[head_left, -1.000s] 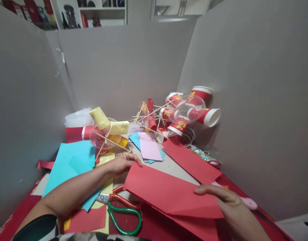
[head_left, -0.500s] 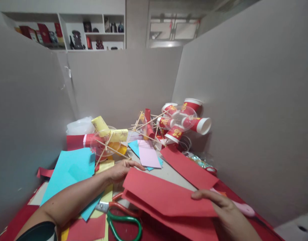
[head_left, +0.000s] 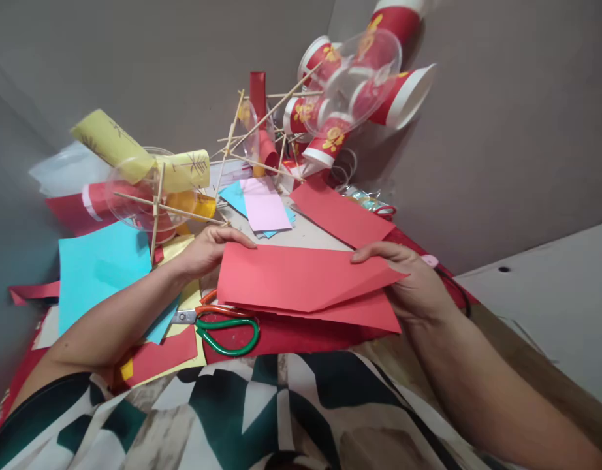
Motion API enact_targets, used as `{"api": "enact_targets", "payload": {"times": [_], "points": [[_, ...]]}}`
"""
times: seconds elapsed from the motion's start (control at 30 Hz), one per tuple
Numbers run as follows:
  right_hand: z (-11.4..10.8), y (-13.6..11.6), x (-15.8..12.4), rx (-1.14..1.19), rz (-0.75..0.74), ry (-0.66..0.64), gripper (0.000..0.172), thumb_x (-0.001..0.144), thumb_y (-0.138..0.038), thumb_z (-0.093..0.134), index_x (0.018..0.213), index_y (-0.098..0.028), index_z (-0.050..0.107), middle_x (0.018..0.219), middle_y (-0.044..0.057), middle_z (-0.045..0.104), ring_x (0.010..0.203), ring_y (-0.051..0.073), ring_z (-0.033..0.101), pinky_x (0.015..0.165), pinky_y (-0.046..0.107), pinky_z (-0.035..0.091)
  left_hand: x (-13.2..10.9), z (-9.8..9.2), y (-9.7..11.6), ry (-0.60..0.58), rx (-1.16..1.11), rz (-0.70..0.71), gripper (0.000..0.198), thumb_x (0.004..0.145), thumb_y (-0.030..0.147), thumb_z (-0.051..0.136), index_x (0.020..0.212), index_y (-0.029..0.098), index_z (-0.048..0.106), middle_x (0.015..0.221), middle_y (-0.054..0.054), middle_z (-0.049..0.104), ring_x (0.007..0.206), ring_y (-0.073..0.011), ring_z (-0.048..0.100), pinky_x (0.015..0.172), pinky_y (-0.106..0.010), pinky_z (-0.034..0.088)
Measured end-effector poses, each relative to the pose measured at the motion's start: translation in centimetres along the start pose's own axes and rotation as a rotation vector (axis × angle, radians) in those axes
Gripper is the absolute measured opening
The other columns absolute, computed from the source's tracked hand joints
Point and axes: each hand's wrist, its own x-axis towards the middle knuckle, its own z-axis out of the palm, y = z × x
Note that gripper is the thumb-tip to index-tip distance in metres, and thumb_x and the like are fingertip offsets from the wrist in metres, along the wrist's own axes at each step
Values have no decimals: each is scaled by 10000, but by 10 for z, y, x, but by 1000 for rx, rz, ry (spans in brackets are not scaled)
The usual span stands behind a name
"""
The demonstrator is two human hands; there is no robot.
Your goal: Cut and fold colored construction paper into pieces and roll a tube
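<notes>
A folded sheet of red paper (head_left: 291, 277) is held between my two hands above the table's near edge. At its left end, my left hand (head_left: 210, 251) is closed on the paper, its index finger along the top edge. My right hand (head_left: 403, 274) grips the right end, thumb on top and the other fingers mostly hidden beneath. The layers gape apart at the lower right. Just under the left part lie scissors (head_left: 227, 326) with green and orange handles. Another red paper strip (head_left: 343, 212) lies beyond the right hand.
Blue paper (head_left: 102, 274) lies left, and a pink sheet (head_left: 266, 205) rests on blue ones at centre. Behind stand stick frames with yellow paper rolls (head_left: 183, 171) and red paper cups (head_left: 333, 138). A grey partition (head_left: 501, 130) rises on the right.
The view has tilted downward, bringing my patterned shirt into sight. My left hand now grips the paper's left end, and the folded red paper lies flatter, its layers closer together.
</notes>
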Motion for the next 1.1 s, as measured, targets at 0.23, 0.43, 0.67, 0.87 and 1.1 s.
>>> {"api": "enact_targets", "payload": {"times": [0.23,0.43,0.67,0.87,1.1], "points": [[-15,15,10,-24,33,-89,81,595,-247,814,563,-256,740,734,34,725,593,184,619,498,267,483,-2,-3,-4,32,-111,-19,114,589,219,847,684,171,804,668,-52,738,553,-121,635,549,-220,492],[-12,16,11,46,70,-172,84,577,-226,784,525,-236,719,651,26,673,526,172,578,470,271,463,-2,-3,-7,52,-104,14,129,539,234,819,619,144,772,596,-72,708,496,-133,608,509,-235,462],[-7,0,3,35,0,-159,82,537,-176,676,466,-216,672,600,25,647,519,137,548,480,244,435,-4,0,-3,33,-114,-36,129,525,202,836,614,143,765,594,-62,715,491,-133,628,505,-223,489],[-11,-9,3,50,-30,-174,108,538,-138,622,473,-220,651,536,-10,596,491,106,496,472,232,385,1,2,2,-10,-131,-104,100,541,128,837,610,151,770,590,-53,730,470,-133,649,472,-195,506],[-14,-3,12,173,-48,-224,135,554,-109,618,473,-215,638,500,-13,601,471,105,497,452,227,346,3,9,10,27,-67,-86,115,522,162,863,550,189,755,547,-26,714,402,-134,618,388,-190,490]]}}
